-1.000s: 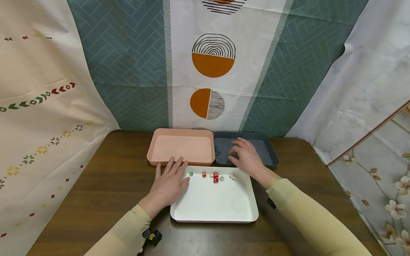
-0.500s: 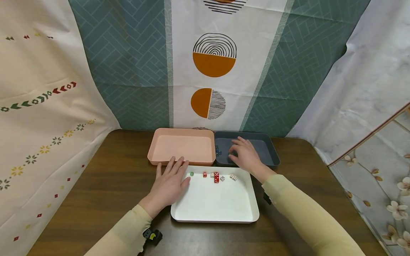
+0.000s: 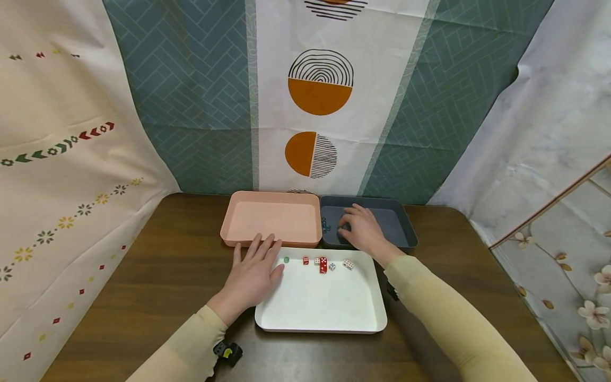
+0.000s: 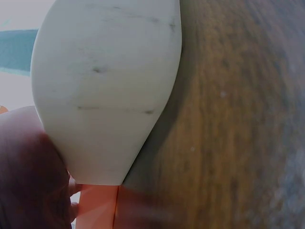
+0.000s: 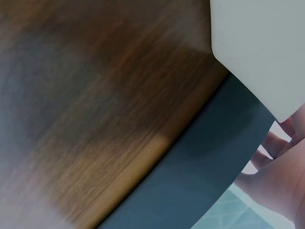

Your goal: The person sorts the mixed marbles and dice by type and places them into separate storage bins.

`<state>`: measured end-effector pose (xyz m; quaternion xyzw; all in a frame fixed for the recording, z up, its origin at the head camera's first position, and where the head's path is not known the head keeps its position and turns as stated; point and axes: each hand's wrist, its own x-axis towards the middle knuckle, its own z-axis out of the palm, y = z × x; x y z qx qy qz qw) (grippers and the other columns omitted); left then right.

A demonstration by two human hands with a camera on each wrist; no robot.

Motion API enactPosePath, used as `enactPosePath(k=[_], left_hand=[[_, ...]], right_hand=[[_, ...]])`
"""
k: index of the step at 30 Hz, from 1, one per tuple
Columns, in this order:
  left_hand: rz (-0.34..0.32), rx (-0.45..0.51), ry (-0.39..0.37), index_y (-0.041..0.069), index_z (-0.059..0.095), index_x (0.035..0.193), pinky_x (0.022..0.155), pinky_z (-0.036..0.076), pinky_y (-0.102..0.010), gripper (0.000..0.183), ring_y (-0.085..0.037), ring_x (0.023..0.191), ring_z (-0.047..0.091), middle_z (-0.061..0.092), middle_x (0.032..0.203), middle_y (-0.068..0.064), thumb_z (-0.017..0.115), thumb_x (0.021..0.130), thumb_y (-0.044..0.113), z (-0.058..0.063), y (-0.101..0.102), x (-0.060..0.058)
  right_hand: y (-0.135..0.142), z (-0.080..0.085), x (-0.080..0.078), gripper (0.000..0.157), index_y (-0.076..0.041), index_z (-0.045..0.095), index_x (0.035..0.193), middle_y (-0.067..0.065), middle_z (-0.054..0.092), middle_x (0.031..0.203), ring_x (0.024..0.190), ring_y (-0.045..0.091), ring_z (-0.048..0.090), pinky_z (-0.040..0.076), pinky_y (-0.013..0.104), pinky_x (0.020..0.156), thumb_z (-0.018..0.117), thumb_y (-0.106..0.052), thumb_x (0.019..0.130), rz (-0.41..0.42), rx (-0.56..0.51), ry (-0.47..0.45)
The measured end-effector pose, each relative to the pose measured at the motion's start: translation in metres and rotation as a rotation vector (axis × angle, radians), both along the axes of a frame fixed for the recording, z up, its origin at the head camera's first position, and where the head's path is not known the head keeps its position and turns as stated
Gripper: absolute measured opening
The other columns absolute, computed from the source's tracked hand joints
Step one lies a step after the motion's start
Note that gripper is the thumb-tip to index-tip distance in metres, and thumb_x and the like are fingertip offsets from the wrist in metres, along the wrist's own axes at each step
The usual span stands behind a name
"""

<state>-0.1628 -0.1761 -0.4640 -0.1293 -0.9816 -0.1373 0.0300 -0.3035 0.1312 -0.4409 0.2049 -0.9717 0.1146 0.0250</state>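
Observation:
My left hand (image 3: 253, 276) lies with fingers spread over the left rim of the white tray (image 3: 320, 313), its fingertips reaching the near rim of the pink tray (image 3: 272, 244). Inside the white tray, along its far side, are a green die (image 3: 286, 260), a few red dice (image 3: 323, 265) and several white dice (image 3: 348, 264). Over the dark blue tray (image 3: 393, 217), my right hand (image 3: 365, 231) has its thumb and index finger curled together, pinching a small green die mostly hidden by the fingertips. Several blue-green dice (image 3: 325, 225) sit at that tray's left side.
The pink and dark blue trays stand side by side on the wooden table (image 3: 157, 276), with the white tray in front of them. Patterned cloths (image 3: 200, 106) hang behind and at both sides. The left wrist view shows the white tray's outer wall (image 4: 109, 95) close up.
My right hand has shifted slightly left over the dark blue tray, its forearm drawing inward. The left hand and the dice in the white tray keep their places.

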Motion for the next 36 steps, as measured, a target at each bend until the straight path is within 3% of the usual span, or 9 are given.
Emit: enactPosePath(k=[24,36], left_hand=[[0.005,0.002,-0.004,0.013,0.04,0.173,0.127,0.006,-0.078,0.069,-0.04,0.169,0.015,0.03,0.18,-0.011,0.059,0.114,0.044,0.0,0.0,-0.001],[0.002,-0.003,-0.019,0.014,0.038,0.173,0.127,0.006,-0.077,0.069,-0.039,0.169,0.013,0.029,0.181,-0.01,0.056,0.115,0.045,-0.001,0.0,-0.001]], right_hand=[[-0.009,-0.009,-0.013,0.02,-0.012,0.083,0.121,0.017,0.061,0.155,0.161,0.041,0.035,0.024,0.062,0.131,0.079,-0.025,0.106,-0.031,0.073,-0.004],[-0.01,-0.01,-0.015,0.021,-0.011,0.082,0.121,0.019,0.062,0.153,0.159,0.044,0.037,0.026,0.064,0.129,0.077,-0.025,0.107,-0.022,0.06,0.008]])
